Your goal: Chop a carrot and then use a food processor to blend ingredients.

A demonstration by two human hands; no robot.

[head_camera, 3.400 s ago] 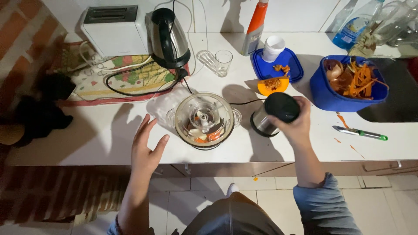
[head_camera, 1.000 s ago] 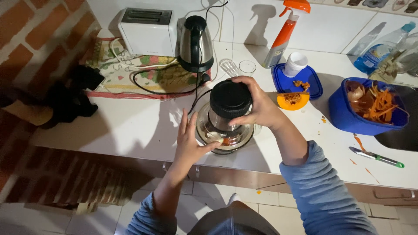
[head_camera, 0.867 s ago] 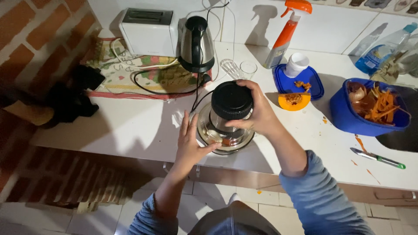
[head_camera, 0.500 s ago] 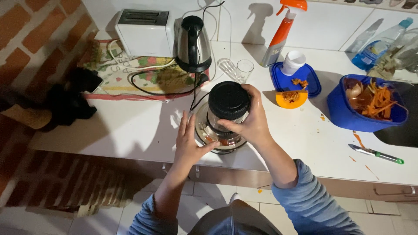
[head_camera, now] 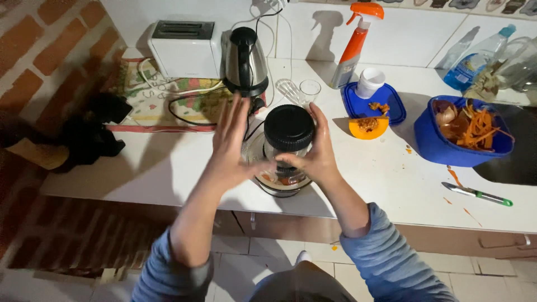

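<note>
Chopper [head_camera: 284,162] is sitting near the front edge of the white counter [head_camera: 140,168], its glass bowl holding chopped orange bits and its black motor block [head_camera: 288,128] resting on top. I am looking over the bigger things first: the toaster [head_camera: 184,47] and kettle [head_camera: 245,61] are standing behind it, the blue tub of peelings [head_camera: 447,145] well off to the right, a small glass [head_camera: 310,89] just behind. My right hand [head_camera: 316,154] is wrapping around the side of the block and bowl, fingers curled on them. My left hand [head_camera: 230,142] is spread flat and open, holding nothing, palm facing the bowl's left side. To seat the block well, I judge I should be keeping it level, steadying the bowl from the left, and keeping the black cord [head_camera: 184,120] clear of it.
</note>
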